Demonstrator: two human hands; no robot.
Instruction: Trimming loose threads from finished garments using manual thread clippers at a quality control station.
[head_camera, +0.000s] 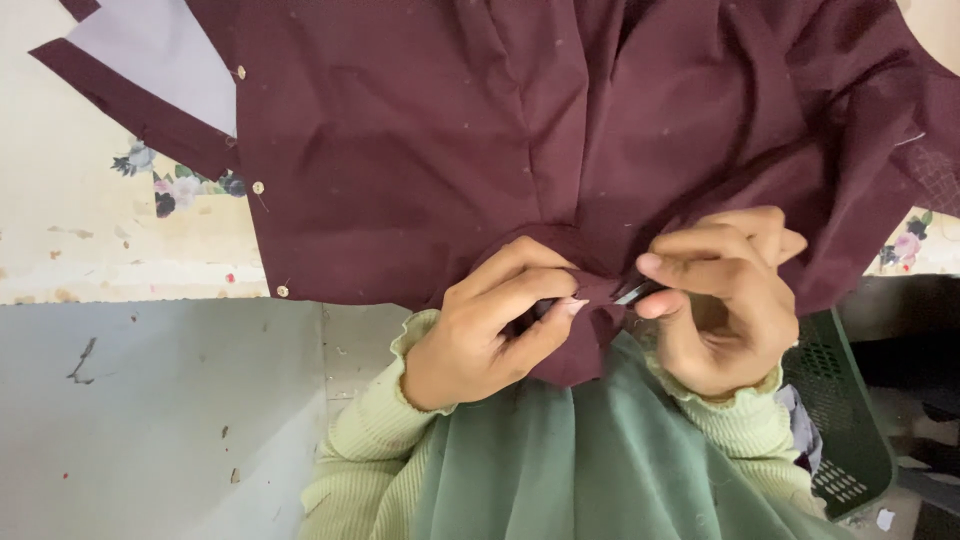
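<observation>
A dark maroon shirt (430, 140) with small pale buttons lies spread over the table and hangs toward me. My left hand (490, 320) pinches a bunched fold of the shirt's lower edge between thumb and fingers. My right hand (720, 300) sits just to the right of that fold, fingers curled, gripping a small dark metal tool (636, 292) whose tip touches the cloth. Both wrists wear pale green ribbed sleeves. Which tool it is I cannot tell.
The table has a cream floral cover (90, 220) at the left. A grey surface (150, 410) lies below it. A dark green plastic basket (845, 420) stands at the lower right. Green fabric (590, 460) covers my lap.
</observation>
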